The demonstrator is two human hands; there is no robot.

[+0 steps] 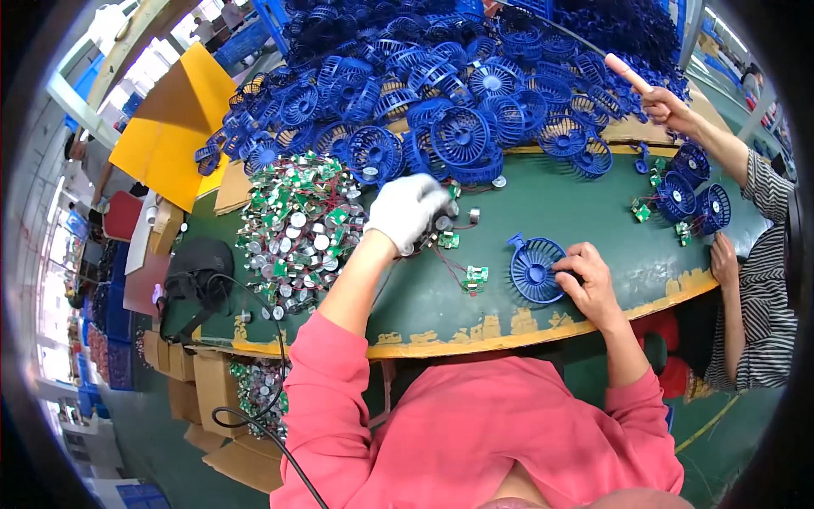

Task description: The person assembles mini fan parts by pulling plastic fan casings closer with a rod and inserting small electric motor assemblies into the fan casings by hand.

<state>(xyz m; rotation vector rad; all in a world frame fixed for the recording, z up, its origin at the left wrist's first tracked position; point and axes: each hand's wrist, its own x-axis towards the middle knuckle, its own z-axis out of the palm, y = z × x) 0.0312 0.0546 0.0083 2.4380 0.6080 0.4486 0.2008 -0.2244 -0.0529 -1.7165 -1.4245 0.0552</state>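
My left hand (407,212), in a white glove, is closed with its fingers bent down at a small cluster of silver motors (443,223) with wires. What its fingertips hold is hidden. A green circuit board (476,276) on red wires trails from that cluster onto the table. My bare right hand (591,282) grips the right rim of a round blue fan housing (534,270), with ribs and a small tab, between thumb and fingers. The housing rests on the green table near its front edge.
A heap of motors with circuit boards (297,237) lies left of my gloved hand. Blue fan housings (458,136) pile up at the back. A black bag-like item (199,271) with a cable sits at left. At right, a co-worker's raised hand (666,106) is near several housings with boards (677,197).
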